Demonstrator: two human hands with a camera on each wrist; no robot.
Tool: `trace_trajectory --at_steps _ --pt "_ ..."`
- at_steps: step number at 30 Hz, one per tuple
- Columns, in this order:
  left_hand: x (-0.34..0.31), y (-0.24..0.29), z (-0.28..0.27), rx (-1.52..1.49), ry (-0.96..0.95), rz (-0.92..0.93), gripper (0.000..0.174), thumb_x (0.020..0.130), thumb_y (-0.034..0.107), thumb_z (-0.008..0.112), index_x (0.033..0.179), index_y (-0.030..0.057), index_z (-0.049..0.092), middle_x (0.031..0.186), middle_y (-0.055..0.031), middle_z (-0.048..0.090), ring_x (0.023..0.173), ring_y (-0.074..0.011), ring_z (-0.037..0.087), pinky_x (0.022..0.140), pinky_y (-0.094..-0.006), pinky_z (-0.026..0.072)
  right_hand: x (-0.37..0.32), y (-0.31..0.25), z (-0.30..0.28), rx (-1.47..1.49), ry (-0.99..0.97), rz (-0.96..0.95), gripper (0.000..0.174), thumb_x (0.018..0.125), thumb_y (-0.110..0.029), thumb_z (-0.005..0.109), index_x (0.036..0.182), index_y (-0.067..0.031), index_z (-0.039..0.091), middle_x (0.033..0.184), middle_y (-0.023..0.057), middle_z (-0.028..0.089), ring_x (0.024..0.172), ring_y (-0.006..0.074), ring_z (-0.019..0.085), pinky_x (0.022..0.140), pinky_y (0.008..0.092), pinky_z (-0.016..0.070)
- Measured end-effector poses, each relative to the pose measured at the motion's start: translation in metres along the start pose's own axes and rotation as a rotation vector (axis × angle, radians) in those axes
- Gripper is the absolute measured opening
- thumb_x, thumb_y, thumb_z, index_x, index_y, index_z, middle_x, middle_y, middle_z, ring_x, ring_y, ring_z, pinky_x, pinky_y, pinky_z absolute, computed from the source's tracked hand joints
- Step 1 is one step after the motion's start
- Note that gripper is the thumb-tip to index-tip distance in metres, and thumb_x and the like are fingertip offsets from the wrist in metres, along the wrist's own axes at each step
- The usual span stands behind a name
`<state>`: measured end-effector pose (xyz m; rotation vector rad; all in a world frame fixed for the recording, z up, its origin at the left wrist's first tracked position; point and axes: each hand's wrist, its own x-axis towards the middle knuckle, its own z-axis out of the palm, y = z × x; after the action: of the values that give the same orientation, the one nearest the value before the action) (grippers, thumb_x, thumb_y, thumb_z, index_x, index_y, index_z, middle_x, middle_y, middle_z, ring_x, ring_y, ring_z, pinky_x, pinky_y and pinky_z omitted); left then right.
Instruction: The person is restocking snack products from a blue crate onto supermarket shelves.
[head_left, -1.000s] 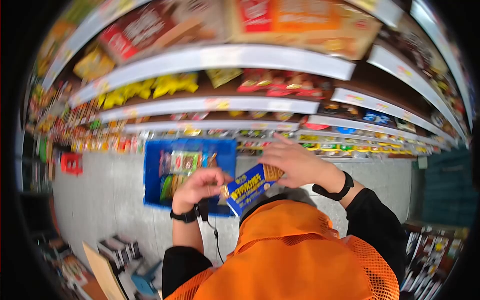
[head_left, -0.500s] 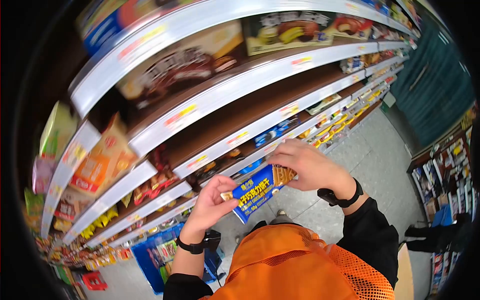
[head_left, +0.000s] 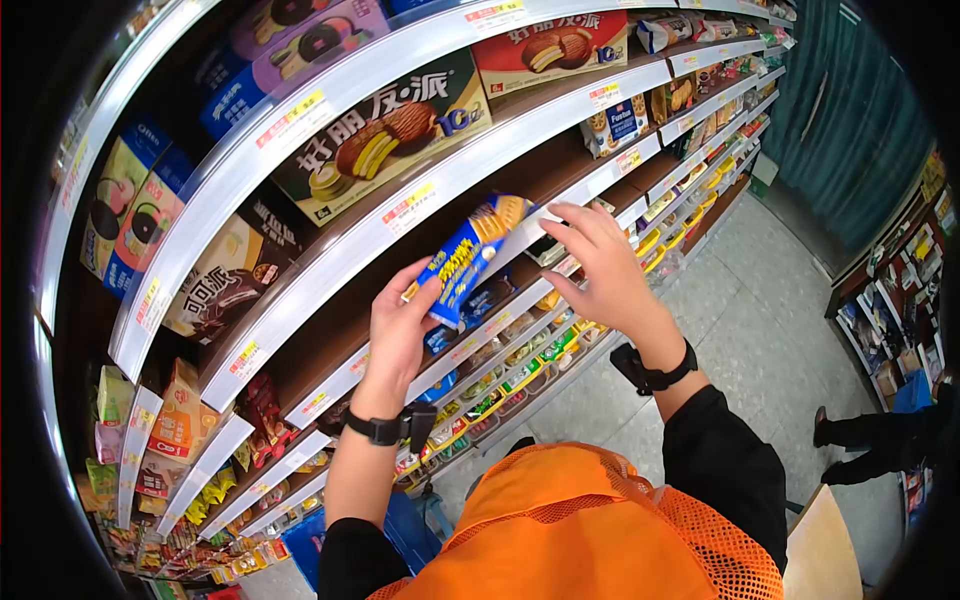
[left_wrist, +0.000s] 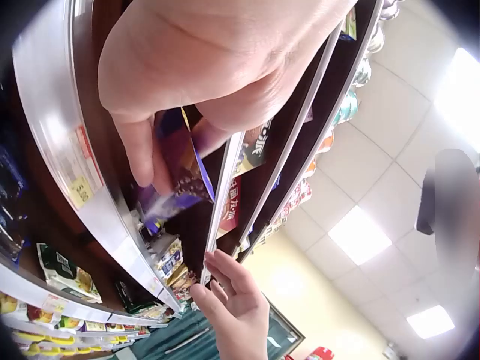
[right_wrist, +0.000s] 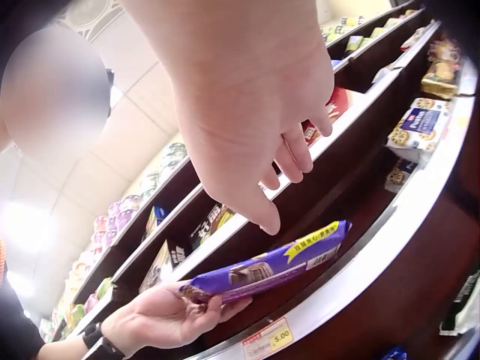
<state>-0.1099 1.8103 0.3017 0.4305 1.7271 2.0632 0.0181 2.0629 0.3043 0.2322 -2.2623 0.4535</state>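
Note:
A long blue biscuit pack is held up, tilted, in front of a bare brown shelf with a white price rail. My left hand grips the pack's lower end between thumb and fingers; the left wrist view shows those fingers on the pack. Just to the right of the pack's upper end is my right hand, its fingers spread and relaxed. The right wrist view shows that hand hovering above the pack, apart from it, with the left hand under the pack's end.
Pie boxes fill the shelf above and small snack packs the shelves below. A blue basket stands on the floor at lower left. Another person's legs are in the aisle at right, beside a magazine rack.
The view swung up from the basket and floor to the shelves. Both hands raised the pack from chest height to the shelf. The right hand has let go of the pack's upper end.

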Motion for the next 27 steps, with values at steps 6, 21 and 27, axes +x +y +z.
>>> trace_trajectory --at_steps 6,21,27 --pt "0.073 -0.029 0.063 -0.145 0.102 0.062 0.054 0.101 0.015 0.058 0.15 0.0029 0.04 0.123 -0.0151 0.063 0.103 -0.0207 0.065 0.098 -0.0389 0.0523 -0.057 0.039 0.001 0.107 -0.019 0.161 0.044 0.08 -0.014 0.076 0.121 -0.0063 0.061 0.124 0.013 0.062 0.117 0.0351 0.058 0.109 0.0561 0.0384" --pt "0.182 -0.021 0.157 0.926 -0.018 0.19 0.075 0.086 0.027 0.065 0.149 -0.0055 0.039 0.142 -0.0264 0.053 0.131 -0.0337 0.053 0.11 -0.0362 0.0406 -0.135 0.042 -0.025 0.083 -0.084 0.303 0.032 0.08 -0.012 0.077 0.11 -0.0069 0.068 0.117 0.0105 0.067 0.111 0.0329 0.061 0.109 0.0551 0.0394" --pt "0.183 -0.024 0.161 1.159 -0.102 0.219 0.069 0.084 0.032 0.062 0.145 0.0023 0.046 0.138 -0.0218 0.058 0.13 -0.0334 0.054 0.109 -0.0389 0.0435 -0.14 0.026 -0.029 0.082 -0.109 0.359 0.031 0.081 -0.014 0.077 0.11 -0.0082 0.068 0.115 0.0102 0.068 0.11 0.0322 0.063 0.108 0.0566 0.0399"
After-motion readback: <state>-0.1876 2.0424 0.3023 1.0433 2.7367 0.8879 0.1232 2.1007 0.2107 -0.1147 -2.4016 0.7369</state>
